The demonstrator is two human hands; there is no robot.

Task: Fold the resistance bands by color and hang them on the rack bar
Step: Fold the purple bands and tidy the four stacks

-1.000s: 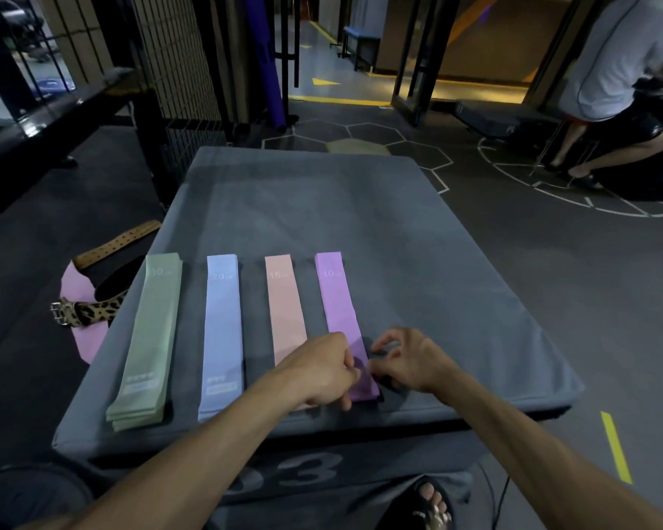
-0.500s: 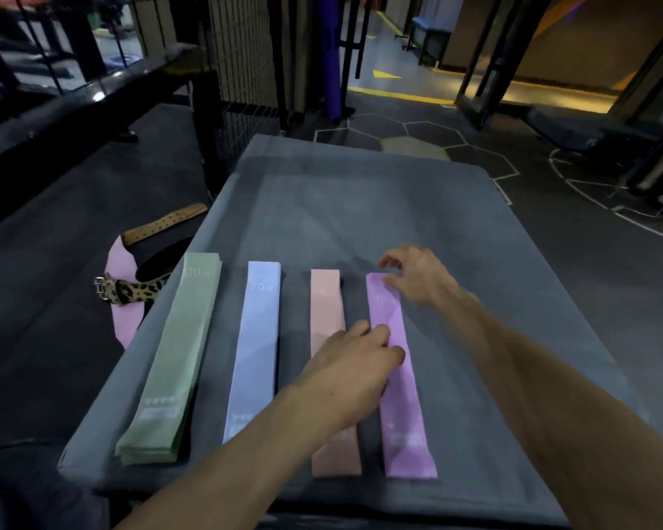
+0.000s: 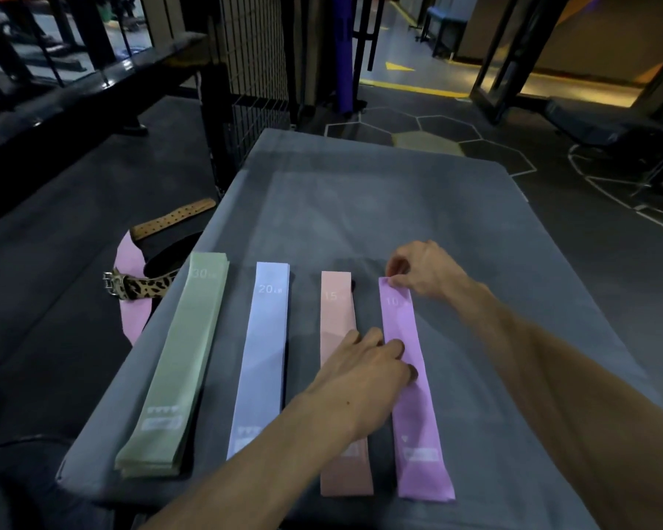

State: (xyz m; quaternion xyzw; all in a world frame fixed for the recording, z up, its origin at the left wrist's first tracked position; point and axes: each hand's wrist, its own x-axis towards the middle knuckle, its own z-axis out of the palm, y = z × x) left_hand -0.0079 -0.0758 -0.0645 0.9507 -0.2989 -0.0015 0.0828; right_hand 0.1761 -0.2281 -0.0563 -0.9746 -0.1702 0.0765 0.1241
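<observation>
Purple band flat on tabletop, rightmost of four, beside pink band. Right hand pinching its far end; left hand pressing its middle, fingers straight. Judged light, limp, stretchy; best gripped at ends for folding.

Four flat bands lie parallel before me — green, blue, peach, purple — each pointing toward twelve o'clock.
</observation>
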